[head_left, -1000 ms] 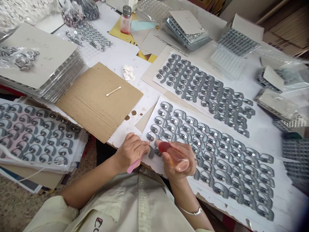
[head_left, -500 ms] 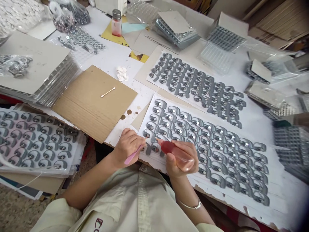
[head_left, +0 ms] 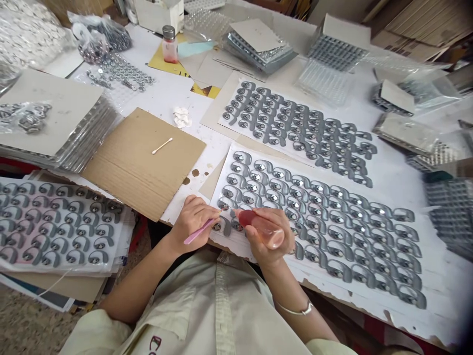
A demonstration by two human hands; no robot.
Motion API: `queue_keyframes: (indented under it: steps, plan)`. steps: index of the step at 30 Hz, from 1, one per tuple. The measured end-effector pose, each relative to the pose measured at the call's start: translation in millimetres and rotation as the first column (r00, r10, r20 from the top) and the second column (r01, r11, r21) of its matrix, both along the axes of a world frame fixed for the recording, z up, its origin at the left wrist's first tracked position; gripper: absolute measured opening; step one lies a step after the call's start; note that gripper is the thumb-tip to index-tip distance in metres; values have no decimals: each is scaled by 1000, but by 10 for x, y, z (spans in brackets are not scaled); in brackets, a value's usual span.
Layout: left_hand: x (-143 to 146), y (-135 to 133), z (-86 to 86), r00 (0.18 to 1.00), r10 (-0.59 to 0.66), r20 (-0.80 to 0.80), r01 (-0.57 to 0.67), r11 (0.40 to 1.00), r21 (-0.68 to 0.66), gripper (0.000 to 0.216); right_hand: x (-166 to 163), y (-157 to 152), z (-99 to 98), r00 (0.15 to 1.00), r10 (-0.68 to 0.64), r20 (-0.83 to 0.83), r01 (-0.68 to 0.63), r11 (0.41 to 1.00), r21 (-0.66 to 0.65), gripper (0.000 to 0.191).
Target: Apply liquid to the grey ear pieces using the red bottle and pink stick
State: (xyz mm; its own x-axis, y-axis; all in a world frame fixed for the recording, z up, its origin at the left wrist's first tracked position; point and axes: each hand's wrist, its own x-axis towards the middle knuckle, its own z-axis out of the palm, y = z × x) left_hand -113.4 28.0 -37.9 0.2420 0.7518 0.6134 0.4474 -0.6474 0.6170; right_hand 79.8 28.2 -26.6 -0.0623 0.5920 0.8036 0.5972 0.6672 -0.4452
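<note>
My left hand point(head_left: 192, 219) pinches a thin pink stick point(head_left: 199, 230), its tip at the near left corner of a white sheet point(head_left: 369, 276) covered with rows of grey hook-shaped pieces with shiny studs. My right hand point(head_left: 269, 239) is wrapped round a small reddish squeeze bottle point(head_left: 260, 227), nozzle pointing left toward the same corner pieces. Both hands meet over the sheet's near left end.
A second filled sheet point(head_left: 295, 130) lies farther back, a third point(head_left: 55, 222) at the left on stacked papers. A brown cardboard point(head_left: 140, 162) with a cotton swab point(head_left: 161, 145) lies left of centre. Plastic trays point(head_left: 258, 47), bagged studs point(head_left: 22, 116) and a small bottle point(head_left: 169, 44) crowd the back.
The view has drifted a little, so everything sits slightly left and up. Both hands stay at the sheet's near left corner with the stick and bottle, shifting only slightly.
</note>
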Motion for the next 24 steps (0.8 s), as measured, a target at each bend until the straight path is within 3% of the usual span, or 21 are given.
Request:
queue_keyframes:
  steps: [8,14,20,24]
  plan:
    - [1,4,-14,1000,-12,26,12,1000,4,5,2,14,-20,1000,30,4,-30,1000,10,39]
    - [0,4,1,1000,-8,19,8,1000,-4,3,18,1,-57,998,49,41,-51,998,37,57]
    - [2,1,14,1000,5,6,-5,1000,-27,4,13,-14,-49,997,17,71,-21,998,54,48]
    - [2,2,15,1000,7,3,-7,1000,-28,5,21,-25,-49,997,24,74,-27,999,36,53]
